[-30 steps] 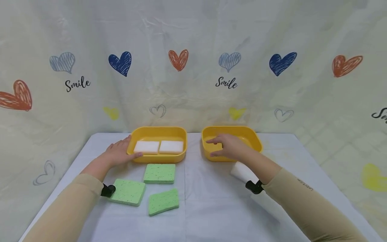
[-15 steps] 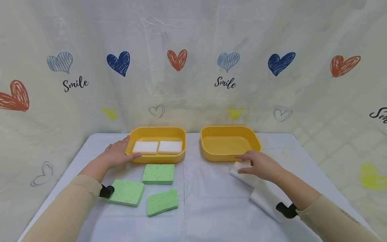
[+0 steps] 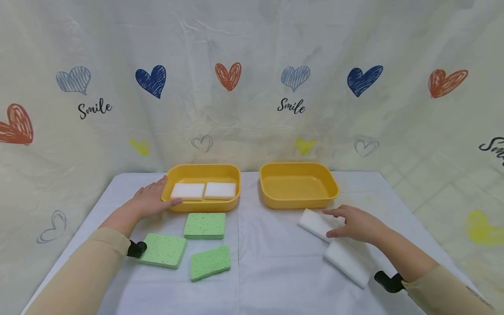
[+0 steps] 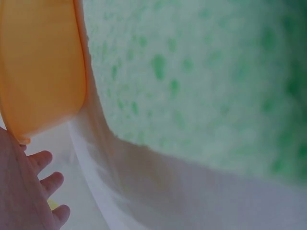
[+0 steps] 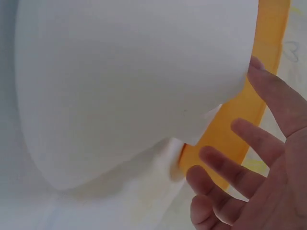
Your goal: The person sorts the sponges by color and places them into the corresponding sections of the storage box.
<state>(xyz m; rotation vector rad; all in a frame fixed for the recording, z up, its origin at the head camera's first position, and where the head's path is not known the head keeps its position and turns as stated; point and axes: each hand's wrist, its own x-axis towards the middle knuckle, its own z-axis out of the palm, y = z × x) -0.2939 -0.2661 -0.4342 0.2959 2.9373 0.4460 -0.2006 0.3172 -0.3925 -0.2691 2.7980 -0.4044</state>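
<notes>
The right hand (image 3: 356,225), right of centre in the lower half of the head view, reaches leftward with thumb and forefinger spread well apart and holds nothing. Its fingertips are at the far white sponge (image 3: 313,223), which slants down from left to right just left of the hand; whether they touch it cannot be told. The near white sponge (image 3: 346,263) lies below the hand, toward the lower right, beside the far one. In the right wrist view a white sponge fills the upper left, with the thumb tip at its right edge.

The left hand (image 3: 151,200), left of centre, rests against the left end of the left yellow tray (image 3: 204,207), fingers extended along its outside and thumb across the front corner; it touches the tray without closing round it. Inside that tray, two white blocks (image 3: 187,191) lie side by side along the front.

Below it, left of centre, are three green sponges (image 3: 204,225), the leftmost close to the left wrist. The right yellow tray (image 3: 299,204) stands right of centre, above the far white sponge. A white cloth (image 3: 271,262) lies under everything, and a heart-printed curtain (image 3: 252,113) fills the upper frame.
</notes>
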